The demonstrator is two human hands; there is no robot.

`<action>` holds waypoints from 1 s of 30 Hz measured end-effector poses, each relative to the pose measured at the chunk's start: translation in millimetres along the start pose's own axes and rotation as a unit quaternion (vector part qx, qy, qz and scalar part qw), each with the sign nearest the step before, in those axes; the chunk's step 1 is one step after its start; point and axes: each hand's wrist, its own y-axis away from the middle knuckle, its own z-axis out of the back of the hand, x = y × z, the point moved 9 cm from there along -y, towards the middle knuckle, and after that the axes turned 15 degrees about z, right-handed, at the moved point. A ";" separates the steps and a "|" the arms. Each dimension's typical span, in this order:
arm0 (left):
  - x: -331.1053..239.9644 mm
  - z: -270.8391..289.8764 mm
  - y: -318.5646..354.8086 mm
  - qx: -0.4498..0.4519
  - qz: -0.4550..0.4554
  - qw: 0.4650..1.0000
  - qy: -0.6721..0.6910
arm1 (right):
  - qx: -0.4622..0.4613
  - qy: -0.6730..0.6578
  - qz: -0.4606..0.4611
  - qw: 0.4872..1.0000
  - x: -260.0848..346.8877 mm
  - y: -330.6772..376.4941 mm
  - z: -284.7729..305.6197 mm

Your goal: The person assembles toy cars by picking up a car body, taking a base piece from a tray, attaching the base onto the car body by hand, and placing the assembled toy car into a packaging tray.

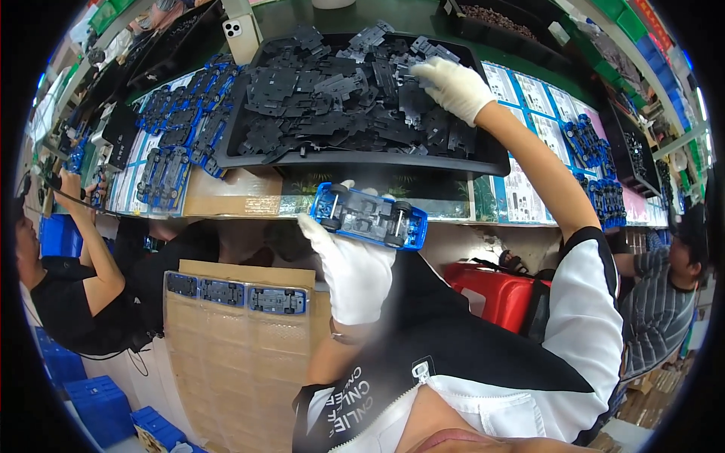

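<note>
My left hand (351, 275), in a white glove, is closed around a blue toy car (368, 217). The car is turned underside up, so its grey chassis and black wheels show. It is held just in front of a large black tray (362, 160) heaped with dark grey plastic toy-car chassis plates (302, 94). At the far right of that heap is my right hand (455, 89), also in a white glove. Its fingers are bent and apart over the plates, and no piece shows clearly between them.
Rows of blue toy cars (170, 113) lie left of the tray, more cars (587, 147) on the right. A phone (240, 34) stands behind. Beside me, a cardboard-backed tray (238, 362) holds 3 cars. A red case (495, 294) is under the table. People sit on both sides.
</note>
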 end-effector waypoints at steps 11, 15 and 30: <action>-2.9 6.6 6.6 0.026 0.020 0.994 0.104 | 0.139 -0.099 0.015 0.985 -6.3 -1.1 -5.8; -2.3 6.0 1.7 0.005 0.010 0.998 0.070 | 0.128 -0.200 -0.063 0.969 -21.9 21.7 -34.2; 4.7 -12.2 1.8 0.086 0.050 0.973 0.207 | 0.141 0.133 0.009 0.981 -2.5 11.9 -45.0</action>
